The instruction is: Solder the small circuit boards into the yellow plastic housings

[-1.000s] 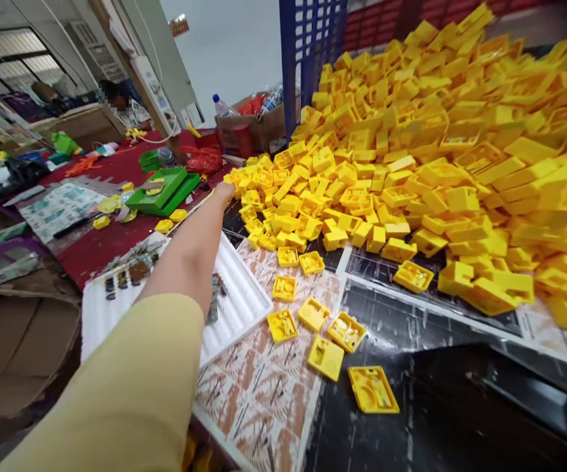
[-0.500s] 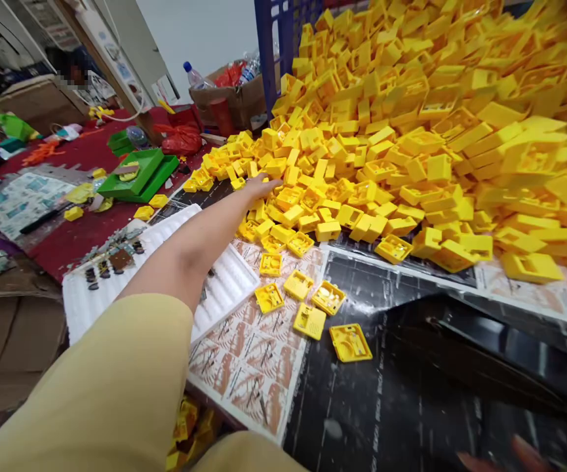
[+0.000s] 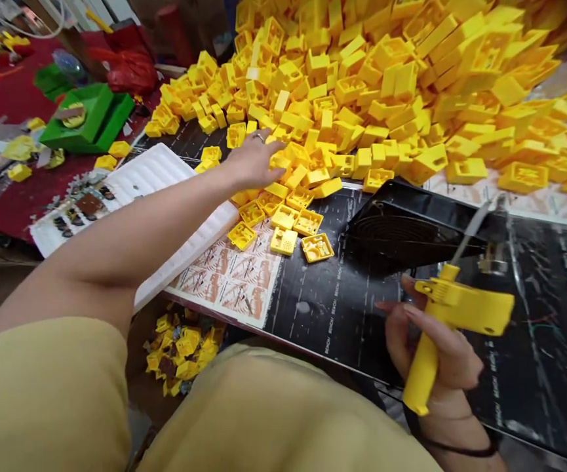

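Note:
My left hand (image 3: 254,160) reaches over the near edge of a heap of yellow plastic cases (image 3: 312,124). Its fingers are spread and touch the cases, with none visibly gripped. In my right hand (image 3: 440,354) is a yellow soldering gun (image 3: 474,308), its handle slanting down and its thin metal tip pointing up and away. A few open case halves, one of them a case shell (image 3: 317,247), lie in front of the heap on the table covering. Some show cut-out compartments inside; one lies with a perforated face up.
A black housing with a round grille (image 3: 401,223) stands beyond my right hand. White ridged foam (image 3: 160,164) with small electronic parts lies under my left forearm. Green trays (image 3: 86,121) sit at the left. Below the table edge is a container of yellow pieces (image 3: 185,354).
The view has tilted downward. My right hand has come up into view with the yellow soldering gun. My left hand stays at the heap, fingers spread wider, and several case halves sit closer together.

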The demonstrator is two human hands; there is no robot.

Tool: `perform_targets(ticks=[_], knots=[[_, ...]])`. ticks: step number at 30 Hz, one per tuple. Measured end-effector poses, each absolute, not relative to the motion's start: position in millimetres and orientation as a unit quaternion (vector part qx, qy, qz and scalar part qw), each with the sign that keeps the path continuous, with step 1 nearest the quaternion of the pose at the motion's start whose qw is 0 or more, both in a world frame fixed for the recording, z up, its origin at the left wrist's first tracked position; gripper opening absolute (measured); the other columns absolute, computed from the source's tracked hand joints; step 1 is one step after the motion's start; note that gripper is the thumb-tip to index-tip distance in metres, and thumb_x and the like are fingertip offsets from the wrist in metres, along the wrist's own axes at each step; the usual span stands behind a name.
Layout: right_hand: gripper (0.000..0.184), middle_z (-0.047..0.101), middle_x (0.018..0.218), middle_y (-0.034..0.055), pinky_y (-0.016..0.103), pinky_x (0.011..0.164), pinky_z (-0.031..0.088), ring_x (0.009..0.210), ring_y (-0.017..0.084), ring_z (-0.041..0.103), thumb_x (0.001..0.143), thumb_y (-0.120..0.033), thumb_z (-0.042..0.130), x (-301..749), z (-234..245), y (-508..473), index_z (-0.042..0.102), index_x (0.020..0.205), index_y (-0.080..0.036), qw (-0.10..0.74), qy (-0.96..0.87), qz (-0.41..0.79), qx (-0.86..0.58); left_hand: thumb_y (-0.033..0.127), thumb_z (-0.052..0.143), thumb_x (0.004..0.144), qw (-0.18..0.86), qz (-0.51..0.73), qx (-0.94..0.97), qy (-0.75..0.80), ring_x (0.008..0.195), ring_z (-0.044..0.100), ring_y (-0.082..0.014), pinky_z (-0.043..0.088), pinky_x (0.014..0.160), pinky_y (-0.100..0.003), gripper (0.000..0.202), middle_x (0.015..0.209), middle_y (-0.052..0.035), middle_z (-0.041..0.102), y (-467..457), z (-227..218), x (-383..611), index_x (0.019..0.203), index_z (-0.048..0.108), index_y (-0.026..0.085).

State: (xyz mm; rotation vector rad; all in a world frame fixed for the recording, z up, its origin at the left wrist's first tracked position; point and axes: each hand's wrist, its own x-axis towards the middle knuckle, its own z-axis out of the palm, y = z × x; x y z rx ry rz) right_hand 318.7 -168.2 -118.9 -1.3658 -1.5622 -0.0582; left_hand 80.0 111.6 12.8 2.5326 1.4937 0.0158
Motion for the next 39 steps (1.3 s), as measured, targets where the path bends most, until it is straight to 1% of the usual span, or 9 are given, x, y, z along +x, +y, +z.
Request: perform_targets(ticks=[4,9,14,21,26,28,32,36,39], knots=[[0.041,0.075,0.112,0.0031,0.026,0.064,0.059,0.078,0.019,0.075,0.083,-0.009,0.075,308,-100,-166,0.062,0.116,-0.028,0.481,-0.690,-0.069,-0.536,0.041,0.044,0.099,0.085,-0.049,0.938,0.334,0.141,0.048,-0.0264,0.035,0.120,-0.045,0.047,0.158,-0.0062,0.047,51,-7,88,0.141,0.056,0.026],[0.049,0.073,0.118,0.0048,0.031,0.075,0.064,0.088,0.020,0.075,0.085,-0.015,0.077,303,-81,-160,0.056,0.126,-0.029,0.455,-0.732,-0.042,-0.505,0.053,0.035,0.101,0.061,-0.071,0.942,0.322,0.157,0.021,-0.0302,0.017,0.127,-0.052,0.063,0.169,-0.0095,0.025,16,-51,99,0.157,0.035,0.025],[0.050,0.072,0.117,0.0068,0.034,0.085,0.062,0.103,0.023,0.073,0.085,-0.023,0.080,305,-81,-165,0.054,0.127,-0.026,0.424,-0.756,-0.018,-0.499,0.055,0.039,0.099,0.086,-0.020,0.954,0.288,0.139,0.046,-0.0313,0.026,0.120,-0.053,0.058,0.153,-0.0118,0.050,-24,-66,70,0.147,0.050,0.025],[0.048,0.067,0.085,0.0041,0.035,0.073,0.058,0.079,0.023,0.069,0.086,-0.054,0.074,253,-96,-152,0.060,0.119,-0.023,0.391,-0.789,0.007,-0.474,0.043,0.056,0.092,0.094,0.040,0.930,0.354,0.130,0.054,-0.0352,0.022,0.120,-0.062,0.060,0.135,-0.0185,0.061,-43,-70,58,0.143,0.052,0.013],[0.032,0.070,0.100,0.0075,0.033,0.076,0.058,0.088,0.022,0.070,0.098,-0.032,0.063,243,-101,-145,0.053,0.126,-0.023,0.389,-0.779,0.045,-0.490,0.052,0.059,0.092,0.070,0.034,0.934,0.348,0.126,0.056,-0.0353,0.025,0.119,-0.063,0.059,0.127,-0.0159,0.066,-34,-67,58,0.139,0.058,0.016],[0.035,0.070,0.112,0.0083,0.031,0.080,0.059,0.095,0.021,0.071,0.098,-0.032,0.061,258,-94,-154,0.048,0.129,-0.024,0.376,-0.790,0.088,-0.477,0.052,0.060,0.092,0.071,0.040,0.942,0.327,0.127,0.056,-0.0353,0.024,0.119,-0.065,0.059,0.126,-0.0152,0.068,-31,-64,56,0.140,0.058,0.018],[0.035,0.064,0.132,0.0093,0.032,0.091,0.059,0.114,0.021,0.068,0.098,-0.027,0.059,293,-78,-181,0.047,0.131,-0.025,0.340,-0.801,0.128,-0.475,0.036,0.057,0.096,0.110,0.042,0.972,0.203,0.134,0.053,-0.0308,0.016,0.122,-0.063,0.045,0.135,-0.0110,0.067,-34,-58,55,0.139,0.059,0.024],[0.045,0.066,0.121,0.0105,0.041,0.093,0.056,0.111,0.027,0.067,0.092,-0.020,0.067,306,-79,-198,0.048,0.132,-0.024,0.362,-0.759,0.037,-0.540,0.016,0.045,0.096,0.152,0.002,0.981,0.124,0.145,0.044,-0.0294,0.019,0.121,-0.063,0.045,0.156,-0.0113,0.050,-54,-49,55,0.139,0.057,0.025],[0.051,0.067,0.093,0.0075,0.044,0.088,0.054,0.097,0.030,0.067,0.086,-0.039,0.078,294,-87,-195,0.053,0.128,-0.022,0.327,-0.761,-0.083,-0.554,0.032,0.053,0.094,0.102,0.065,0.972,0.200,0.146,0.040,-0.0358,0.023,0.118,-0.064,0.054,0.159,-0.0189,0.042,-73,-48,57,0.147,0.050,0.019]])
